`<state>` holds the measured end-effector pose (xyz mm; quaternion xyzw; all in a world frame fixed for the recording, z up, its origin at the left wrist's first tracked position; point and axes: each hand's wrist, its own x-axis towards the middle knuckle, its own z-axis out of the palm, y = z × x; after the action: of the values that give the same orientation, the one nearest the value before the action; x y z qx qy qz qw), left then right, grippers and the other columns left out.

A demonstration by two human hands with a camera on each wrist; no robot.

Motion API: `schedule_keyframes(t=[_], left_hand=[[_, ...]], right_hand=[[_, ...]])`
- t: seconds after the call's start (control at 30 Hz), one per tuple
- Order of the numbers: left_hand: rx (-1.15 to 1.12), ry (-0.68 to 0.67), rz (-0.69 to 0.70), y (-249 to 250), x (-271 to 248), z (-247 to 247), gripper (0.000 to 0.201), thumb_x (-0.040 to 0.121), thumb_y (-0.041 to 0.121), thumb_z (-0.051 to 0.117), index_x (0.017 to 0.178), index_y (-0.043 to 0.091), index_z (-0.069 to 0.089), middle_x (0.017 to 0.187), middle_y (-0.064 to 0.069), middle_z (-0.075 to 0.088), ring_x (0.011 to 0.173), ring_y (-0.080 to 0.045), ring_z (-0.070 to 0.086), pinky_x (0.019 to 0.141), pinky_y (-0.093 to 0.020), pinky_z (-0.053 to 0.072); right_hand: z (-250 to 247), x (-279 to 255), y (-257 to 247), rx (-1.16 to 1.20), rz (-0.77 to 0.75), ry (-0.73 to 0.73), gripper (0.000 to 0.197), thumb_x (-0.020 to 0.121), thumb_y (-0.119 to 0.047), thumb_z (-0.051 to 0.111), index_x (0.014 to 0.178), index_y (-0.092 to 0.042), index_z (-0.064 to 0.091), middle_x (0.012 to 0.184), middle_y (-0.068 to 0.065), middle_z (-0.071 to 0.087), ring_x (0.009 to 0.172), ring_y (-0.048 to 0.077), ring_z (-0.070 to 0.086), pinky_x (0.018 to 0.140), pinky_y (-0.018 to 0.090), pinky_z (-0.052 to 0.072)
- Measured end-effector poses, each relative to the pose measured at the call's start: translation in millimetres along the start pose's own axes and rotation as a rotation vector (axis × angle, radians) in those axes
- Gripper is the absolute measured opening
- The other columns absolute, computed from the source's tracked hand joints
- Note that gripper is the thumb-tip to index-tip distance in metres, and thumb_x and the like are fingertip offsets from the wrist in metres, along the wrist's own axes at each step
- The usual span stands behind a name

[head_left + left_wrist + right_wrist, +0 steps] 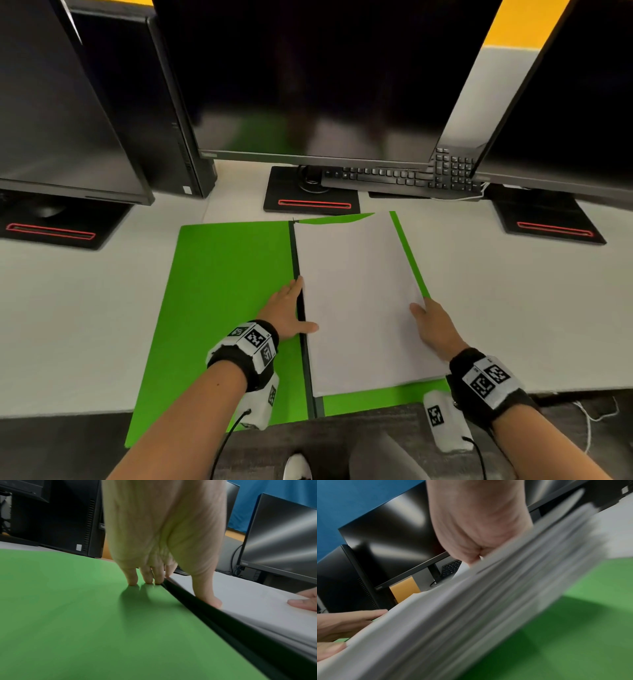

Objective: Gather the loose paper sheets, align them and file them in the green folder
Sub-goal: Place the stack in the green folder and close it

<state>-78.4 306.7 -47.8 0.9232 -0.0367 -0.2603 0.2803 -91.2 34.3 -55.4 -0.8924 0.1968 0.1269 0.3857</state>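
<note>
The green folder lies open on the white desk, its black spine running down the middle. A thick stack of white sheets sits on the folder's right half. My left hand rests flat on the left flap beside the spine, fingertips straight on the green and the thumb on the paper stack. My right hand grips the stack's right edge, thumb on top, fingers hidden below. In the right wrist view the paper stack hangs tilted above the green folder, casting a shadow.
Three dark monitors stand behind the folder, the middle one's base just past the folder's far edge. A black keyboard lies behind on the right and a PC tower on the left. The folder's near edge overhangs the desk front.
</note>
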Motion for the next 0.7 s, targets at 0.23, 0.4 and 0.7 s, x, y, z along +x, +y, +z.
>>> schedule_keyframes(t=[0.23, 0.4, 0.7], left_hand=[[0.037, -0.029, -0.002, 12.8, 0.2, 6.1, 0.095, 0.081, 0.037, 0.067, 0.149, 0.029, 0.002, 0.16, -0.003, -0.004, 0.147, -0.024, 0.003, 0.119, -0.038, 0.01], [0.028, -0.041, -0.021, 17.1, -2.2, 5.5, 0.095, 0.077, 0.037, 0.071, 0.149, 0.03, 0.009, 0.16, -0.002, -0.005, 0.147, -0.023, 0.002, 0.119, -0.038, 0.012], [-0.03, -0.071, -0.069, 20.4, -3.5, 7.3, 0.1, 0.074, 0.025, 0.075, 0.149, 0.03, 0.009, 0.159, 0.002, -0.009, 0.147, -0.019, -0.001, 0.12, -0.042, 0.011]], right_hand=[[-10.7, -3.0, 9.2, -0.002, 0.02, -0.011, 0.042, 0.1, -0.019, 0.039, 0.134, 0.005, 0.041, 0.139, 0.023, 0.046, 0.129, 0.035, 0.043, 0.105, 0.034, 0.031], [-14.6, -6.7, 10.5, 0.006, 0.036, -0.024, 0.046, 0.1, -0.02, 0.038, 0.138, 0.004, 0.035, 0.144, 0.022, 0.04, 0.134, 0.034, 0.037, 0.107, 0.033, 0.028], [-18.2, -7.4, 2.9, -0.072, 0.038, -0.076, 0.038, 0.101, -0.018, 0.033, 0.132, 0.005, 0.039, 0.134, 0.024, 0.048, 0.123, 0.037, 0.046, 0.099, 0.035, 0.036]])
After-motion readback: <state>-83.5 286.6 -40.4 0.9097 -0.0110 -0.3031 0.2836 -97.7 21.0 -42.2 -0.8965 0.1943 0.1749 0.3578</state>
